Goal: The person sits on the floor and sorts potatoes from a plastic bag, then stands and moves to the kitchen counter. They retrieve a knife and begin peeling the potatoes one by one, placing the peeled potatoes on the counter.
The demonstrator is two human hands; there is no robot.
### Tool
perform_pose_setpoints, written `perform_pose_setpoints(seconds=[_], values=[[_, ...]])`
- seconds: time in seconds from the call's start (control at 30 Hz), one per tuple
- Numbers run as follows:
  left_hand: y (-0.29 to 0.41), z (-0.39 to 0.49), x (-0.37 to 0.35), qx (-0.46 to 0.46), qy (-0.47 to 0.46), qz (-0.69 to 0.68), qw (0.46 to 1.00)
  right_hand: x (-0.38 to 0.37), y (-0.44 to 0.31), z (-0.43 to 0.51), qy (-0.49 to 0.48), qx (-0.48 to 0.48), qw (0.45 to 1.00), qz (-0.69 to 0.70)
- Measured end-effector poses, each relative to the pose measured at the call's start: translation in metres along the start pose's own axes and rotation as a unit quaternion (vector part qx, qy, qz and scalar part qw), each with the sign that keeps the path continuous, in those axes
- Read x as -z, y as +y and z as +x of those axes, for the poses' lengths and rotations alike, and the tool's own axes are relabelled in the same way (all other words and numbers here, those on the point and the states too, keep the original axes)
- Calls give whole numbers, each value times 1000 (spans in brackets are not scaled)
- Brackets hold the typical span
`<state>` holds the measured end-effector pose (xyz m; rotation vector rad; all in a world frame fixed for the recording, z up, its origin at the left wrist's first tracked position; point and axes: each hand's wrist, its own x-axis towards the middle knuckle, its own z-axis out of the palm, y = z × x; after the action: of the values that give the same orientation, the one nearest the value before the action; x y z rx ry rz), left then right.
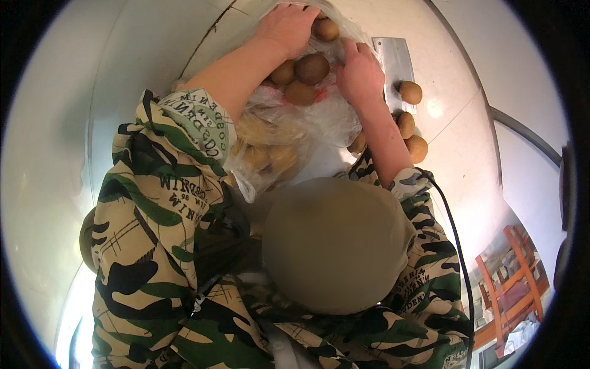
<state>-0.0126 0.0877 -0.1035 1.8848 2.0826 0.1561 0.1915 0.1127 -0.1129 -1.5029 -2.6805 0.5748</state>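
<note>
My left hand (288,30) reaches to the far end of a clear plastic bag (329,110), its fingertips beside a round brown fruit, seemingly a kiwifruit (327,29). At the bag's right side, my right hand (361,74) has its fingers bent at the plastic; whether it grips the film cannot be told. Between the hands, several more brown fruits (312,68) lie in or on the bag, which bears red marks. Nearer my body, a knotted or bunched clear bag (272,152) holds several yellowish round things.
A cleaver blade (395,60) lies on the pale worktop (456,60) to the right, with a brown fruit (410,92) by its edge. Several more fruits (417,149) sit beside my right forearm. A black cable (454,221) runs down the right side, near a wooden chair (511,281).
</note>
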Motion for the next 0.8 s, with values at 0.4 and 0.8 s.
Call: perform_pose_setpoints(seconds=[0.4,0.8], values=[[-13,-22,2,36,-20,69,997,2,9,1,22,6,997,79],[-47,21,-6,88,50,56,993,18,-60,74,81,36,991,105]])
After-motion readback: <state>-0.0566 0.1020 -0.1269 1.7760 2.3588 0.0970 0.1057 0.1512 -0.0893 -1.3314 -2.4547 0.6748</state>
